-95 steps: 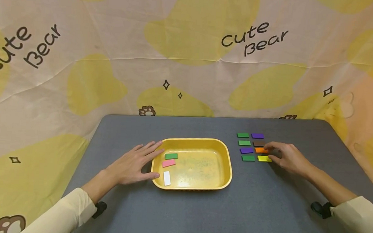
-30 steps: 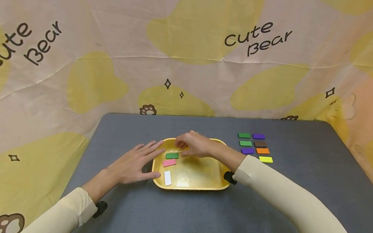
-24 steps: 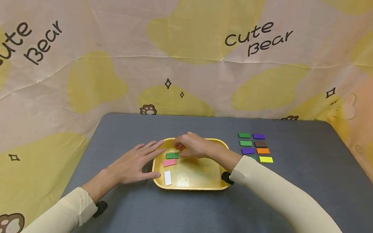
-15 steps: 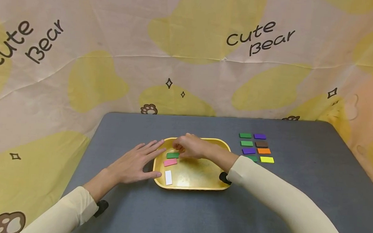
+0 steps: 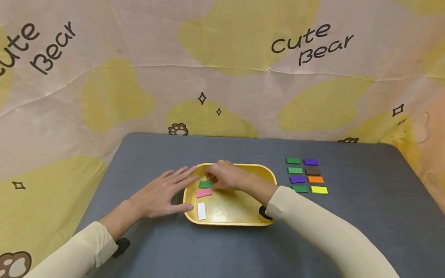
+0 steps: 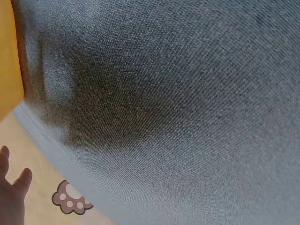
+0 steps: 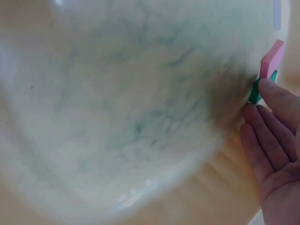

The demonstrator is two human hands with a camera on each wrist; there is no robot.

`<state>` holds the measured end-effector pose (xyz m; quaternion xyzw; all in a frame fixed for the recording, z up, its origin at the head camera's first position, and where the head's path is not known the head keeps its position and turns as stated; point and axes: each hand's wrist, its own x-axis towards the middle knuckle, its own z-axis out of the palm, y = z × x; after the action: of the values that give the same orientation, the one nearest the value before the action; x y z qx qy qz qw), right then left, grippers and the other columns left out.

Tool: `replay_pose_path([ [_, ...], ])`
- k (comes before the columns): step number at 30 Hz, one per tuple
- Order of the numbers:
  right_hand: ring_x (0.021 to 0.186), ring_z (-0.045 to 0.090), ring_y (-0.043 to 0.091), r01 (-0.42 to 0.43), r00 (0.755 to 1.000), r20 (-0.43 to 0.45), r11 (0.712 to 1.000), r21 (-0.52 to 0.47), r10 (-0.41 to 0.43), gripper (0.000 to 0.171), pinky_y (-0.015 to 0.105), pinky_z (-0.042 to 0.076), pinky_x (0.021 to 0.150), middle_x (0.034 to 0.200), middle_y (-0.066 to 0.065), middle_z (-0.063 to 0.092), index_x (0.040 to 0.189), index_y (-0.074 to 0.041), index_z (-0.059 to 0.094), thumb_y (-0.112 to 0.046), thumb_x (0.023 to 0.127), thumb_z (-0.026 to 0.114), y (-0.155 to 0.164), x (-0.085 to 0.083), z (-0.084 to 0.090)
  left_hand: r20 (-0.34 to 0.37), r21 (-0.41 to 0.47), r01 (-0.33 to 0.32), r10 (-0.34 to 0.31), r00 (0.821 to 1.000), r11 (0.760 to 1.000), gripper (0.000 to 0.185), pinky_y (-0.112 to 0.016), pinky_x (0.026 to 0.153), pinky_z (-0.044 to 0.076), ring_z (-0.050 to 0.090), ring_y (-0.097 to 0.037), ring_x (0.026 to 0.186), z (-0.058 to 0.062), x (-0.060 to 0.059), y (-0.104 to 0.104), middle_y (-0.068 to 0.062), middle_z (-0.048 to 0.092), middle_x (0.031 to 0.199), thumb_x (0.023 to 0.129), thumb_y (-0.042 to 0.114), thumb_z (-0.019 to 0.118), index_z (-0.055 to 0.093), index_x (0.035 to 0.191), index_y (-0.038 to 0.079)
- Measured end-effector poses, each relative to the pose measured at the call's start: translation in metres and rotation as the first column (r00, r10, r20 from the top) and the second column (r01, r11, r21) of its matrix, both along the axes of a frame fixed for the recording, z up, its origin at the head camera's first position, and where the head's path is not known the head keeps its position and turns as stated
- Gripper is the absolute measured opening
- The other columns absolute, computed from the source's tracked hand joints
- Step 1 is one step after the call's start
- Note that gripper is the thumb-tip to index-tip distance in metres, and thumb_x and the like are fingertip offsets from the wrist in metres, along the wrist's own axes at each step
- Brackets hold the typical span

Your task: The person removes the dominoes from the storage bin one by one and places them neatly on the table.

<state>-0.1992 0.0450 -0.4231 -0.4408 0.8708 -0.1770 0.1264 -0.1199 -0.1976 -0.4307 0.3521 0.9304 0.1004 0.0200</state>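
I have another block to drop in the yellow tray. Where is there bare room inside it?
The tray floor is bare across its middle and right side, up to the right wall. The left end is crowded: green block, pink block and white block lie there, with the right hand over the far-left corner.

Your tray (image 5: pixel 269 174) sits mid-frame on the table (image 5: pixel 315 242), three tiles (image 5: pixel 204 193) inside along its left wall; eight more tiles (image 5: pixel 306 176) lie in two columns right of it.
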Motion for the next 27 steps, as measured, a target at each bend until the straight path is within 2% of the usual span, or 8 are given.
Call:
replay_pose_path([
  [5,0.063,0.045,0.009,0.004,0.998,-0.058,1.000,0.023,-0.003,0.017,0.022,0.037,0.058,0.070,-0.002,0.056,0.089,-0.003,0.066,-0.005,0.080,0.081,-0.003,0.001,-0.001,-0.003,-0.002,-0.003,0.003,1.000,1.000,0.085,-0.057,0.115,0.027,0.024,-0.025,0.150,0.001,0.000,0.000,0.006,0.016,0.166,0.091,0.072,0.048,0.032,0.158,0.022],
  [10,0.063,0.048,0.010,0.016,0.997,-0.079,0.999,0.035,-0.013,0.015,0.023,0.040,0.058,0.071,-0.002,0.059,0.089,-0.004,0.067,-0.003,0.081,0.079,-0.003,0.002,-0.002,0.004,-0.001,-0.009,0.009,1.000,1.000,0.085,-0.058,0.114,0.027,0.024,-0.025,0.150,0.002,0.001,0.001,0.005,0.016,0.166,0.090,0.071,0.049,0.033,0.157,0.022],
  [15,0.075,0.063,0.012,0.018,0.998,-0.056,0.999,0.038,-0.016,0.018,0.026,0.052,0.069,0.086,0.002,0.071,0.098,-0.005,0.068,-0.005,0.083,0.078,-0.002,0.004,0.000,0.010,-0.001,-0.006,0.006,1.000,1.000,0.085,-0.058,0.114,0.027,0.023,-0.025,0.150,0.002,0.001,0.002,0.005,0.017,0.166,0.091,0.071,0.049,0.032,0.157,0.022],
  [19,0.087,0.069,0.015,0.006,1.000,-0.021,1.000,0.020,-0.006,0.023,0.029,0.056,0.078,0.097,0.005,0.074,0.106,-0.004,0.068,-0.007,0.085,0.076,0.000,0.006,0.004,0.012,0.001,-0.004,0.004,1.000,1.000,0.085,-0.059,0.114,0.027,0.024,-0.026,0.150,0.003,0.001,0.002,0.004,0.017,0.166,0.091,0.071,0.050,0.032,0.158,0.022],
  [27,0.087,0.070,0.016,-0.015,1.000,0.025,0.998,-0.068,0.017,0.027,0.027,0.055,0.078,0.096,0.006,0.075,0.110,-0.003,0.069,-0.004,0.084,0.074,0.003,0.010,0.014,0.016,-0.001,-0.005,0.005,1.000,1.000,0.084,-0.060,0.114,0.026,0.023,-0.027,0.150,0.003,0.002,0.002,0.004,0.016,0.166,0.091,0.069,0.051,0.032,0.158,0.022],
])
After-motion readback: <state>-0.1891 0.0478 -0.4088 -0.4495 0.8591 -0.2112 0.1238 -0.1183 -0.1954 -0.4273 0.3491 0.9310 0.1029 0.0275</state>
